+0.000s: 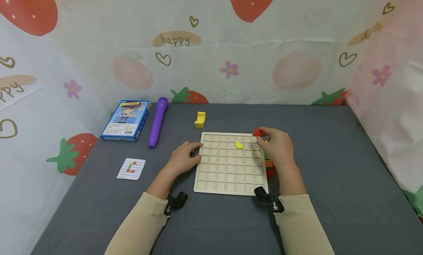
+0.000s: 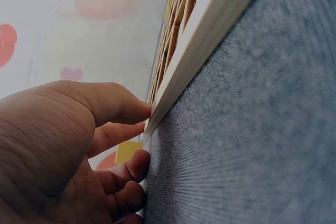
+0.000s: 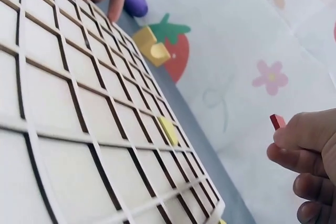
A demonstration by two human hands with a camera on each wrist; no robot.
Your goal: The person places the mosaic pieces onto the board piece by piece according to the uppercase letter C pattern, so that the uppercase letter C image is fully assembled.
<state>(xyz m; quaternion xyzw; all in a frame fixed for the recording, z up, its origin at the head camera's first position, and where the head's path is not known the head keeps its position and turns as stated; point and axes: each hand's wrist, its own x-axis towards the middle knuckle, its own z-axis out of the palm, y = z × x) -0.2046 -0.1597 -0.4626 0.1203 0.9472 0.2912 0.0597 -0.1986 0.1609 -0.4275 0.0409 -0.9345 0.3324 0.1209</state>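
While left hand [image 1: 183, 157] rests released against grid board [image 1: 231, 181], right hand [image 1: 277, 146] pinches red block [image 1: 256, 132].

Grid board [image 1: 231, 163] looked pale unfinished wood, matt, smooth. Table cover [image 1: 330, 174] was grey cloth, fine weave, matt. Backdrop [image 1: 264, 64] was thin printed fabric, creased. Purple mic [image 1: 158, 122] glossy plastic. Blue box [image 1: 126, 119] glossy card. Card [image 1: 131, 169] at left edge paper.

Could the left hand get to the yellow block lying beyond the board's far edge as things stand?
Probably yes. The left hand only touches the wooden grid board at its left edge, and bare grey cloth lies between it and the yellow block.
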